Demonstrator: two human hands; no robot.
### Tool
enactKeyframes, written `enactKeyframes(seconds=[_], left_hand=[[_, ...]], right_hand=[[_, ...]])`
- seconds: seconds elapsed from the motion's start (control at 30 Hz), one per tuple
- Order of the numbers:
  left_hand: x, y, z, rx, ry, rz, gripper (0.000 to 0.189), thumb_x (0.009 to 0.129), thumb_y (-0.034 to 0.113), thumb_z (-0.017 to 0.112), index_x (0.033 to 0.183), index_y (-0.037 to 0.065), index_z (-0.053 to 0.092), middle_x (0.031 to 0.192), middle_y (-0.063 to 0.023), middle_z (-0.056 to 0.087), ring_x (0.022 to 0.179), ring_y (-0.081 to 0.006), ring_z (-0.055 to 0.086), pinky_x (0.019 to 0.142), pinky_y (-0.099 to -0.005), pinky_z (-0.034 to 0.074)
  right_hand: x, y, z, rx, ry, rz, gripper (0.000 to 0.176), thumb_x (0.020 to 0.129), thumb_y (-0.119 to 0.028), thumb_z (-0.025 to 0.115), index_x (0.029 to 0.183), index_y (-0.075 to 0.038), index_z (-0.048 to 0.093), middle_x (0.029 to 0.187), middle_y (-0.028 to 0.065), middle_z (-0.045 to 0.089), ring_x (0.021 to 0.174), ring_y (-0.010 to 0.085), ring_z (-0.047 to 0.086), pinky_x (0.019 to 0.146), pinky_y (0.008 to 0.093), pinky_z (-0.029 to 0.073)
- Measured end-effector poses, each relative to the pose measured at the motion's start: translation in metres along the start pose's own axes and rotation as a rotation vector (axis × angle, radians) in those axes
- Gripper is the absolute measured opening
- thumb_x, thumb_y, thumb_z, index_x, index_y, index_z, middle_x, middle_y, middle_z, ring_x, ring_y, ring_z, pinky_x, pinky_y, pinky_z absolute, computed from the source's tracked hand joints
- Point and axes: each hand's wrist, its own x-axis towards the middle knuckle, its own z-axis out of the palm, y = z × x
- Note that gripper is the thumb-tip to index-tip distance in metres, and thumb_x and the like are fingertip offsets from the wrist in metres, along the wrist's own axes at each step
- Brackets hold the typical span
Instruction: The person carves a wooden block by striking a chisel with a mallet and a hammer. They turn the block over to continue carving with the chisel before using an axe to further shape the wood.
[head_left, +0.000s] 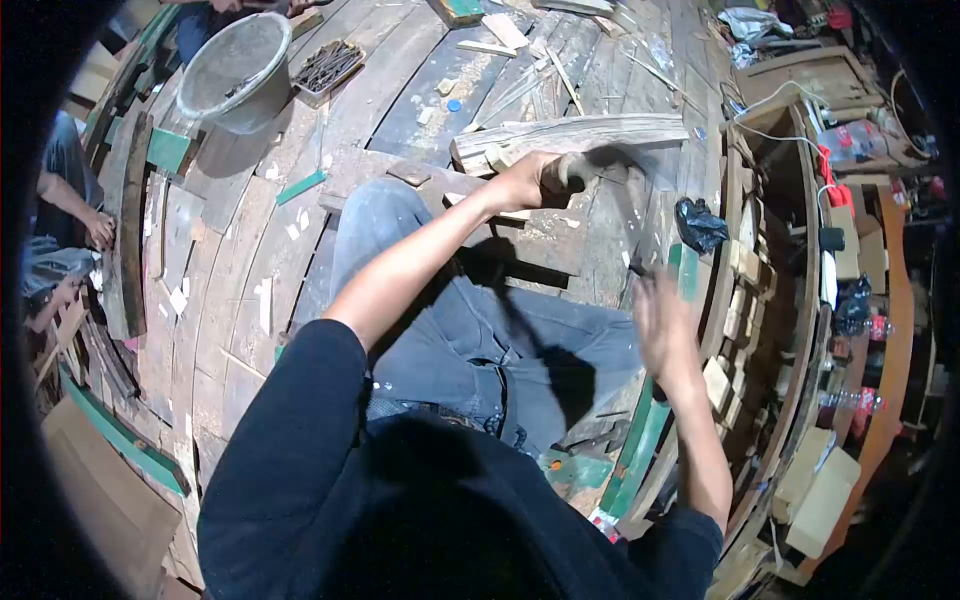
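My left hand (525, 182) is closed round a short, round-ended piece (567, 178), apparently wood, held just in front of a thick wooden beam (590, 135). My right hand (662, 325) is smeared by motion at the right. From it a hammer-like tool (632, 215) reaches up, its dark head blurred close to my left hand. The fingers of the right hand seem to be round the handle's lower end. Below my left hand lies a wooden board (545, 240), partly in shadow between my legs.
A grey bucket (240, 75) and a box of nails (328, 70) stand at the upper left. Another person's hand (98, 228) is at the far left by a dark plank (128, 230). A black plastic bag (700, 225) lies beside a wooden trough of blocks (735, 330) at the right.
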Motion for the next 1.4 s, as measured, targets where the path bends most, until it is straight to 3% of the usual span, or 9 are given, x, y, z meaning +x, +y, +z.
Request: enactKeyframes(seconds=[0.2,0.4,0.5,0.63,0.73,0.97,1.03,1.27,1.4], left_hand=[[-0.004,0.007,-0.006,0.100,-0.045,-0.009,0.045,0.072,0.009,0.078,0.113,0.001,0.061,0.105,0.0004,0.064,0.096,-0.0079,0.053,0.090,-0.0264,0.044],[-0.002,0.009,-0.002,0.206,-0.034,-0.052,0.048,0.068,-0.004,0.072,0.115,0.000,0.061,0.102,0.0002,0.065,0.095,-0.0086,0.054,0.090,-0.0250,0.044],[-0.003,-0.007,-0.006,0.038,-0.039,-0.063,0.039,0.068,-0.003,0.072,0.106,0.002,0.064,0.094,0.0052,0.061,0.088,-0.0059,0.052,0.083,-0.0239,0.046],[-0.004,0.005,-0.001,0.094,-0.015,0.032,0.027,0.072,0.008,0.079,0.094,0.004,0.063,0.087,0.0035,0.061,0.082,-0.0064,0.053,0.077,-0.0251,0.046],[-0.006,0.001,-0.003,0.128,-0.062,-0.011,0.047,0.069,0.001,0.075,0.113,0.001,0.061,0.100,-0.0005,0.065,0.093,-0.0092,0.054,0.089,-0.0273,0.045],[-0.007,0.003,-0.004,0.075,0.020,0.019,0.033,0.073,0.011,0.079,0.100,0.004,0.063,0.091,0.0023,0.063,0.086,-0.0069,0.054,0.081,-0.0259,0.046],[-0.008,0.008,-0.006,0.140,-0.012,0.062,0.034,0.073,0.011,0.079,0.101,0.004,0.063,0.091,0.0029,0.063,0.086,-0.0066,0.053,0.081,-0.0252,0.046],[-0.012,0.008,-0.010,0.158,-0.070,-0.128,0.046,0.073,0.009,0.077,0.115,0.002,0.061,0.101,0.0003,0.064,0.095,-0.0076,0.054,0.090,-0.0266,0.045],[-0.012,0.015,-0.009,0.129,-0.050,-0.115,0.055,0.072,0.008,0.076,0.124,0.002,0.056,0.112,-0.0035,0.063,0.103,-0.0108,0.054,0.095,-0.0286,0.043]], right_hand=[[0.006,-0.022,-0.088,-0.249,0.403,-0.060,0.020,0.100,-0.018,0.050,0.110,-0.001,0.054,0.062,0.0093,0.055,0.050,0.0162,0.054,0.047,0.0312,0.037],[0.011,-0.029,-0.076,0.961,0.621,-0.043,0.033,0.099,-0.032,0.052,0.112,-0.003,0.045,0.068,0.0075,0.051,0.051,0.0152,0.049,0.046,0.0253,0.039],[0.008,0.008,0.014,-0.156,0.167,-0.110,0.030,0.098,-0.019,0.054,0.116,0.004,0.050,0.079,0.0206,0.056,0.067,0.0314,0.059,0.065,0.0384,0.049],[0.032,-0.033,-0.051,0.071,-0.141,0.226,0.027,0.099,-0.018,0.053,0.109,0.007,0.055,0.086,0.0253,0.059,0.073,0.0402,0.058,0.072,0.0405,0.048],[0.026,-0.028,-0.091,-0.191,0.348,-0.029,0.030,0.100,-0.023,0.052,0.098,0.006,0.054,0.074,0.0148,0.056,0.063,0.0272,0.056,0.062,0.0350,0.046],[0.019,-0.026,-0.050,1.287,0.660,0.094,0.029,0.101,-0.031,0.047,0.099,-0.002,0.047,0.066,0.0089,0.052,0.054,0.0143,0.052,0.052,0.0285,0.047],[-0.007,0.012,0.016,-0.229,0.300,-0.027,0.042,0.098,-0.022,0.053,0.131,0.004,0.048,0.091,0.0278,0.062,0.087,0.0350,0.063,0.085,0.0424,0.049],[0.004,-0.010,-0.094,-0.330,0.536,-0.194,0.025,0.097,-0.019,0.052,0.113,0.000,0.057,0.076,0.0143,0.064,0.069,0.0256,0.063,0.061,0.0364,0.050],[0.010,-0.051,-0.112,0.802,0.694,-0.178,0.032,0.100,-0.043,0.046,0.095,-0.011,0.043,0.055,0.0034,0.040,0.037,0.0105,0.037,0.035,0.0244,0.033]])
